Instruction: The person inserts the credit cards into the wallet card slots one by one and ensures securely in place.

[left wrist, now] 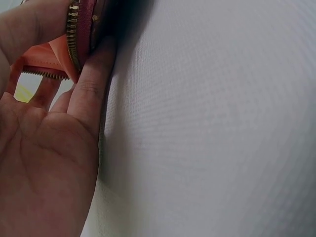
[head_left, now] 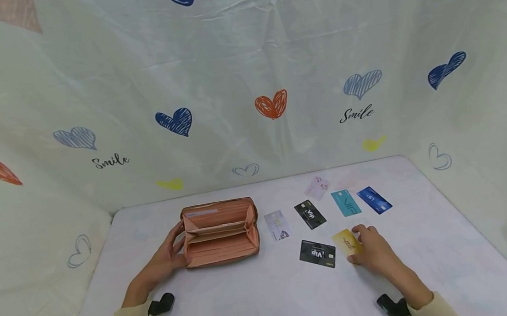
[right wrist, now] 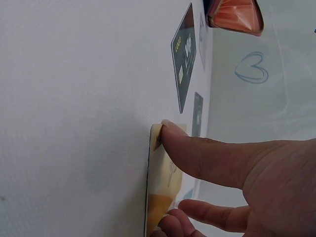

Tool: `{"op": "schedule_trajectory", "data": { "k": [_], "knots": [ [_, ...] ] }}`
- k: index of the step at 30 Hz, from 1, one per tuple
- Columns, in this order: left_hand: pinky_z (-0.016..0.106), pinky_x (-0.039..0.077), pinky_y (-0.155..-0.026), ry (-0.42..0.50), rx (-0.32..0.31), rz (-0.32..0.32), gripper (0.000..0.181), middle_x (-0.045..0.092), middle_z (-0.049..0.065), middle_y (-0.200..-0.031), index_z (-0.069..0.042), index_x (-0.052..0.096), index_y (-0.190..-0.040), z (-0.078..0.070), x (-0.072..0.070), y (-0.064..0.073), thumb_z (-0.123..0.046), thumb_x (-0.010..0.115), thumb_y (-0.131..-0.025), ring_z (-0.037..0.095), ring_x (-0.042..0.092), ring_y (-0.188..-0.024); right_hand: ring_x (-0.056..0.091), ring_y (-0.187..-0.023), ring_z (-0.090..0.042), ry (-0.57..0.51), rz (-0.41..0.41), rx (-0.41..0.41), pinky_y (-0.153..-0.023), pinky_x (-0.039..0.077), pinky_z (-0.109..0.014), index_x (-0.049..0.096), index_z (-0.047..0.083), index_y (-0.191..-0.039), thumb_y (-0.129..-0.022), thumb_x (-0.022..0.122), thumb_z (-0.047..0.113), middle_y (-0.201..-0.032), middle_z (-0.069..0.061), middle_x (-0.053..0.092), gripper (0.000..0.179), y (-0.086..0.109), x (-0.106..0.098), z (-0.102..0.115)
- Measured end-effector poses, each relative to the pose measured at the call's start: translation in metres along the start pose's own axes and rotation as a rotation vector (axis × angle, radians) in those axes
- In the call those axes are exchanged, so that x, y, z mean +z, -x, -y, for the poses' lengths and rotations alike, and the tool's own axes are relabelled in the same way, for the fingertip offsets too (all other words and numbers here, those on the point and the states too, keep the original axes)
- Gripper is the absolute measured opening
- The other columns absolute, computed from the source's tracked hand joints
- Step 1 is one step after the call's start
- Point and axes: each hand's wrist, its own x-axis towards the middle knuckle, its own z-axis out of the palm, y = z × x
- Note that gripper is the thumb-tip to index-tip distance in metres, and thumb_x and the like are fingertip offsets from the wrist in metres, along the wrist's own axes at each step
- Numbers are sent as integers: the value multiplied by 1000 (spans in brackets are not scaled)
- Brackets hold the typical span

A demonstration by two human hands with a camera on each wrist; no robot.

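An open salmon-pink zip wallet lies on the white table, its inner pockets facing up. My left hand grips its left end, thumb over the zipper edge and fingers along the side. My right hand pinches a yellow card lying flat on the table. In the right wrist view the thumb presses one end of the yellow card while curled fingers hold the other end.
Several more cards lie between the wallet and my right hand: two black VIP cards, a pale grey one, a pink one, a teal one and a blue one. A heart-printed cloth walls in the table.
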Motion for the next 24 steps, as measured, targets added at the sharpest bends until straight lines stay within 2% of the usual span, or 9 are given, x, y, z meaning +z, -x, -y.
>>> {"op": "schedule_trajectory", "data": {
  "k": [9,13,17,21,24],
  "knots": [
    [17,49,-95,-4,-2,-12,109,-3,26,-174,-10,2,-170,4,-2,0,5,75,-90,53,1,-158,58,-90,-30,-17,72,32,-86,57,-51,52,-12,-127,-79,90,4,-104,-22,61,63,-5,-6,2],
    [17,49,-95,-5,-11,-20,109,-3,25,-174,-10,3,-170,5,-1,-1,5,76,-90,53,1,-158,59,-91,-30,-30,59,5,-88,56,-52,58,-14,-122,-83,85,0,-105,-22,63,50,-6,-11,2],
    [18,49,-95,-4,-20,-22,110,-3,24,-174,-11,4,-170,4,-1,-1,4,77,-90,53,1,-158,61,-95,-34,-30,44,-11,-93,55,-57,65,-15,-120,-90,74,-2,-114,-28,68,34,-6,-18,2],
    [18,49,-96,-5,-19,-18,110,-2,24,-174,-11,4,-171,4,-1,-1,1,78,-90,53,2,-158,63,-99,-36,-46,31,-49,-92,56,-58,67,-15,-124,-97,64,2,-123,-32,68,32,-5,-26,5],
    [18,49,-96,5,-17,-16,110,-2,23,-174,-12,4,-171,5,-1,-1,2,78,-90,52,2,-159,65,-96,-35,-78,-13,-115,-87,58,-54,66,-14,-125,-97,65,2,-119,-30,69,32,-4,-32,12]
  ]
}}
